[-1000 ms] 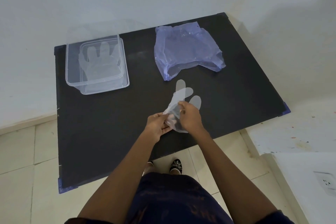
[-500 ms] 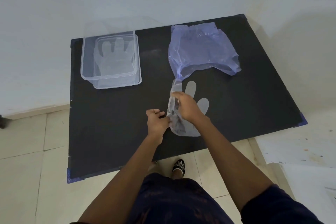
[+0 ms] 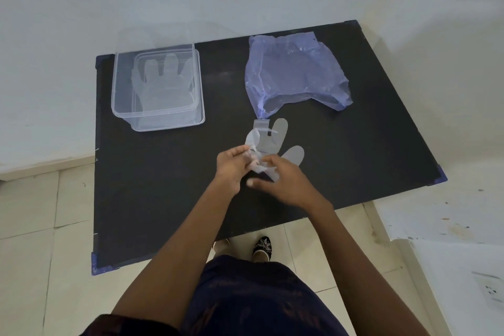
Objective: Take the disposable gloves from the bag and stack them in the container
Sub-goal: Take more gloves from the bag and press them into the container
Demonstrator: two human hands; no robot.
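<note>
Both hands meet over the middle of the black rectangular bench (image 3: 163, 185). The left hand (image 3: 231, 166) and the right hand (image 3: 283, 180) pinch with curled fingers a thin transparent plastic disposable glove (image 3: 268, 142) — its finger parts point away, toward the crumpled blue-violet plastic bag (image 3: 294, 73) just behind it. On the far left stands the clear rectangular plastic container (image 3: 120, 109) — more transparent gloves (image 3: 161, 84) lie flat inside. No readable writing shows anywhere.

Glove (image 3: 268, 142) cuff behind both hands
</note>
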